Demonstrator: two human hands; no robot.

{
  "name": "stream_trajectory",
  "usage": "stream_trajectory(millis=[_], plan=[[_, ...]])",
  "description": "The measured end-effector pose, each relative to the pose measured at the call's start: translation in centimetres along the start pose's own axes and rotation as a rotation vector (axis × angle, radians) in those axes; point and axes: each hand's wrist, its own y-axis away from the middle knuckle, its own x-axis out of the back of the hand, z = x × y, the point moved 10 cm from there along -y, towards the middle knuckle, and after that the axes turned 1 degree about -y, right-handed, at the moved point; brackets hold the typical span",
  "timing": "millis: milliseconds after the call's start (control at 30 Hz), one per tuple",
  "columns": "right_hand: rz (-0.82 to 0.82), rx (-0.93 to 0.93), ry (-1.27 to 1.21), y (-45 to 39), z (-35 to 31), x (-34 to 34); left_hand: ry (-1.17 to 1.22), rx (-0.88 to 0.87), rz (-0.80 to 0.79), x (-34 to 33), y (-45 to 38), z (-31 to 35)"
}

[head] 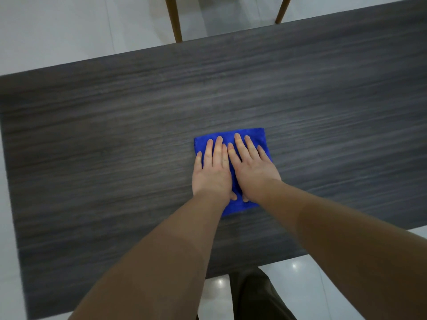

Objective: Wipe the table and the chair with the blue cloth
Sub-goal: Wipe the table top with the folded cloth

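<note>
A folded blue cloth [250,135] lies flat near the middle of the dark grey wood-grain table [115,135]. My left hand [212,169] and my right hand [251,167] rest side by side on top of it, palms down and fingers stretched forward, pressing it onto the tabletop. Neither hand curls around the cloth. The cloth shows beyond the fingertips and below the wrists; its middle is hidden under my hands. Of the chair, only two brown wooden legs [175,19] show beyond the table's far edge.
The table's left edge, far edge and near edge are all in view, with pale tiled floor [57,31] around them. My dark trouser leg [254,296] stands against the near edge. The second chair leg [283,10] stands at the far right.
</note>
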Motion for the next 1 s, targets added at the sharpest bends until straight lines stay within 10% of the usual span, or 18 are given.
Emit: stream_trajectory(millis=[1000], plan=[[-0.004,0.095,0.013,-1.8,-20.6,1.4,0.092,0.065,-0.004,-5.9,7.2,-18.8]])
